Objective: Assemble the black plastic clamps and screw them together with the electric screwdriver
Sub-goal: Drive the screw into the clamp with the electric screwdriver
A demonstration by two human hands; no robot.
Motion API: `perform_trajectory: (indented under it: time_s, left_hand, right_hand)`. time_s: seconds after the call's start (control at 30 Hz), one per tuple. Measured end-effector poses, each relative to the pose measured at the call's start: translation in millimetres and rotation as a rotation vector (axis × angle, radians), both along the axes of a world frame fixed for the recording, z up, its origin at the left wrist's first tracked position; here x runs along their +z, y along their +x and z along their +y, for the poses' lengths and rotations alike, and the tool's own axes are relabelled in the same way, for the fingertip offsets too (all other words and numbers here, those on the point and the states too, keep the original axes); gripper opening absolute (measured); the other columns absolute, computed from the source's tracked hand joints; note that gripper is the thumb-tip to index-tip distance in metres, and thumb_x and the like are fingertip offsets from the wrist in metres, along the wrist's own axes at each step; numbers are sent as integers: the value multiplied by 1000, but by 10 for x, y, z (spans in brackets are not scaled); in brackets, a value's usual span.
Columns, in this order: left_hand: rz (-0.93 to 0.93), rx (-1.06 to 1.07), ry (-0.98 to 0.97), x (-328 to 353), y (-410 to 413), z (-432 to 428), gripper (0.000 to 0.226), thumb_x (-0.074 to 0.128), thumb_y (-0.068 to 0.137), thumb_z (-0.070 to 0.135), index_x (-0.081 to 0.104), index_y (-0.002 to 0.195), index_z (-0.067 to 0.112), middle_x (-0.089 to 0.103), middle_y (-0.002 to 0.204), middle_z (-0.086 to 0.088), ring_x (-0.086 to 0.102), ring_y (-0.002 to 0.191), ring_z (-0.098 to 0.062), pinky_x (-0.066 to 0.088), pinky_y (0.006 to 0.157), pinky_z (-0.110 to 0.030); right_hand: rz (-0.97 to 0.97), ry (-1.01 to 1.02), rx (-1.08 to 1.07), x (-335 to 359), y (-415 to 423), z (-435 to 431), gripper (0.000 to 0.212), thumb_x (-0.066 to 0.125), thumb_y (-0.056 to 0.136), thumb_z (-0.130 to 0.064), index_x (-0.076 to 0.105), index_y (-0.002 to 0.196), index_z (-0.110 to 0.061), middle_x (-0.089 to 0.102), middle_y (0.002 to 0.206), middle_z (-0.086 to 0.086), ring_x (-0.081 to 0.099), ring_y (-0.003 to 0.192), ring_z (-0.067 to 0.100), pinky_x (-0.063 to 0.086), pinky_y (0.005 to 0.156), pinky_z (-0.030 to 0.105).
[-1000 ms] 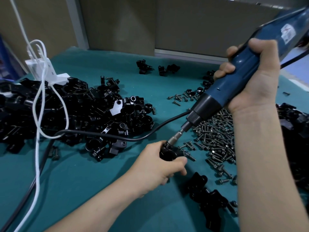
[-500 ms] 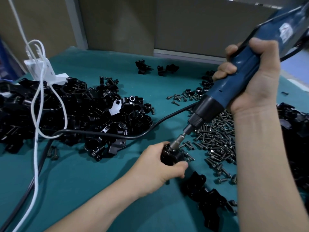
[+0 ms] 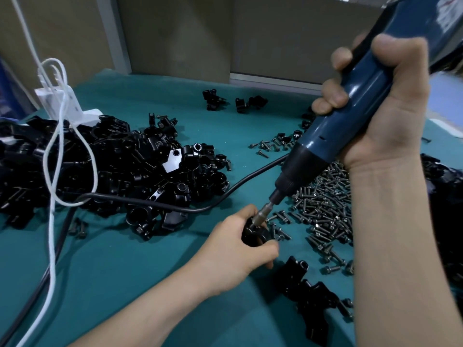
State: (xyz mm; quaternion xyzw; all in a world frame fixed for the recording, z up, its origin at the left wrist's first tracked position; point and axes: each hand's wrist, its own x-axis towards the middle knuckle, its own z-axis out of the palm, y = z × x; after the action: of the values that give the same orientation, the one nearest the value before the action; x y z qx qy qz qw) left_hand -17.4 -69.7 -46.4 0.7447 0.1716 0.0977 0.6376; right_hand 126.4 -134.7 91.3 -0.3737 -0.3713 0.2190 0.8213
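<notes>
My left grip (image 3: 233, 256) curled round a black clamp (image 3: 254, 236) down on the teal surface (image 3: 150, 271), my right grip (image 3: 383, 103) grasping the blue screwdriver (image 3: 333, 136), its bit set on the clamp's top, screws (image 3: 325, 209) just beside.

A big table with a flat blue-green cloth top (image 3: 150, 284) fills the bottom of the view. Behind it stands a plain tan wall (image 3: 180, 33) of smooth panels. A thin grey post (image 3: 112, 31) runs up the wall on the left. A pale grey strip (image 3: 270, 80) lies along the wall's foot. The light is soft.
</notes>
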Motion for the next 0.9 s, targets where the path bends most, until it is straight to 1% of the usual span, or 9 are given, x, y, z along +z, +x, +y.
perform_trajectory:
  time_s: [0.07,0.17,0.23,0.37,0.5,0.6,0.77,0.83,0.9]
  left_hand:
    - [-8,4,79,3,-7,-13,36,64,68,31,43,84,7,62,72,-21,35,44,-12,30,41,-21]
    - [-15,25,133,2,-8,-28,39,64,66,33,43,83,6,61,75,-22,38,54,-15,34,49,-27]
    - [-9,31,133,5,-5,-32,39,64,65,34,44,83,6,61,75,-21,39,55,-15,34,49,-27]
    - [0,48,105,0,2,-28,37,64,66,33,43,83,7,61,75,-23,34,46,-14,31,40,-22]
    - [-2,52,114,-1,-1,-32,37,64,67,33,44,83,7,62,76,-23,35,49,-15,32,42,-23]
    - [-2,57,101,5,-1,-34,35,66,69,31,44,83,8,63,76,-22,34,47,-14,31,41,-21]
    - [-3,74,141,2,-1,-31,31,70,76,22,46,85,4,63,76,-22,38,54,-16,33,48,-26]
    - [-7,70,150,6,-4,-36,32,70,75,24,47,85,4,63,75,-21,39,56,-16,35,51,-28]
    - [-9,70,160,10,-10,-44,36,68,70,31,46,83,5,62,74,-21,40,57,-16,36,52,-28]
  right_hand:
    - [15,-9,-2,-8,6,-2,8,45,88,-19,46,81,-16,58,72,-2,44,47,9,41,47,22]
    - [22,-16,-10,-25,20,-7,9,45,89,-19,47,80,-15,58,71,-2,44,47,9,41,47,22]
    - [24,-13,-9,-27,18,-4,9,45,88,-19,47,80,-15,58,71,-2,44,47,9,41,47,22]
    - [20,-8,0,-24,4,9,10,46,88,-18,46,79,-16,58,71,-2,44,46,9,41,47,22]
    - [18,-15,4,-20,-3,16,11,45,89,-18,46,79,-16,58,72,-2,45,46,9,41,47,22]
    - [24,-18,5,-21,-7,21,12,43,91,-18,45,79,-16,58,72,-2,44,46,9,41,47,22]
    - [31,-13,16,-30,-13,32,11,44,90,-18,46,79,-16,58,71,-2,44,46,9,41,47,21]
    - [33,-11,26,-36,-10,38,10,44,90,-18,46,80,-16,58,71,-2,44,46,9,41,47,21]
    - [40,-11,29,-41,-8,41,10,44,89,-18,46,80,-15,58,71,-2,44,45,9,41,46,21]
